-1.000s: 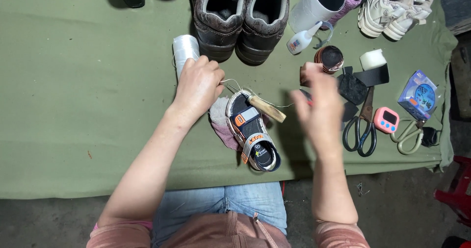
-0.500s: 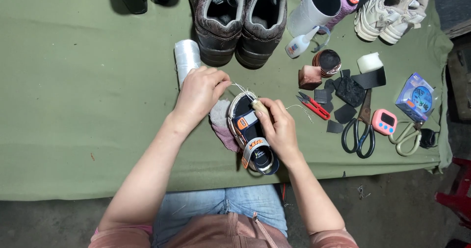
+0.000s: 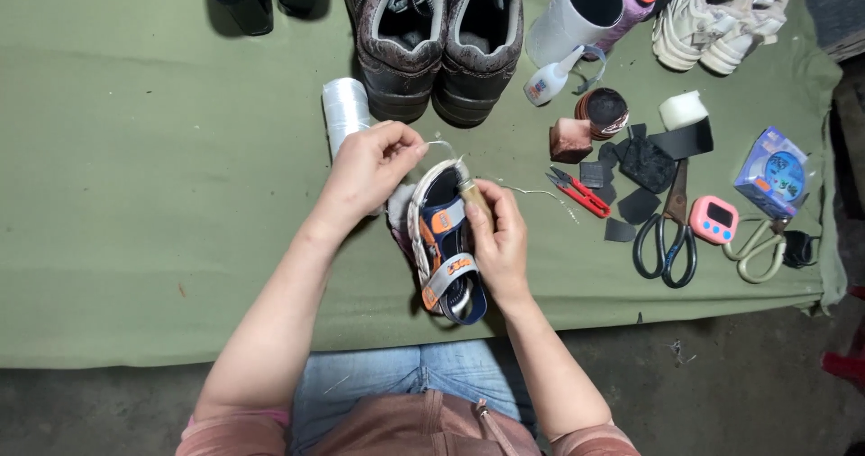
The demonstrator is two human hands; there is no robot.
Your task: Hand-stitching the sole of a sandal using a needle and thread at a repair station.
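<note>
My left hand pinches a thin white thread between thumb and fingertips, just above the toe of a small sandal that lies on the green bench in front of my lap. My right hand is closed around a wooden-handled awl, pressing it against the sandal's edge near the toe. A spool of white thread stands just beyond my left hand, beside a pair of brown boots. Red snips, black scissors and dark patches lie to the right.
</note>
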